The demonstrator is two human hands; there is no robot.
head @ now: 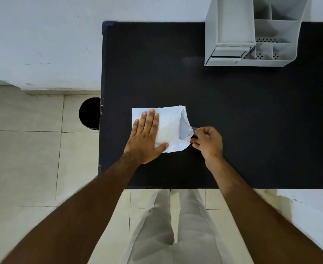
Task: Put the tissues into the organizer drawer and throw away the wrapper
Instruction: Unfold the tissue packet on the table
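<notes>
A white tissue pack (168, 128) in its thin plastic wrapper lies on the black table (242, 121), left of the middle. My left hand (146, 136) rests flat on the pack's left half, fingers spread. My right hand (207, 141) is at the pack's right end, fingers pinched on the wrapper's torn, open edge (185, 128). The grey organizer (252, 31) stands at the table's far right edge. Its small drawers (227, 53) sit low on its front left and look closed.
A black round bin (89, 113) stands on the tiled floor just off the table's left edge, level with the pack. A white wall runs behind the table. White paper or cloth (313, 210) shows at the lower right.
</notes>
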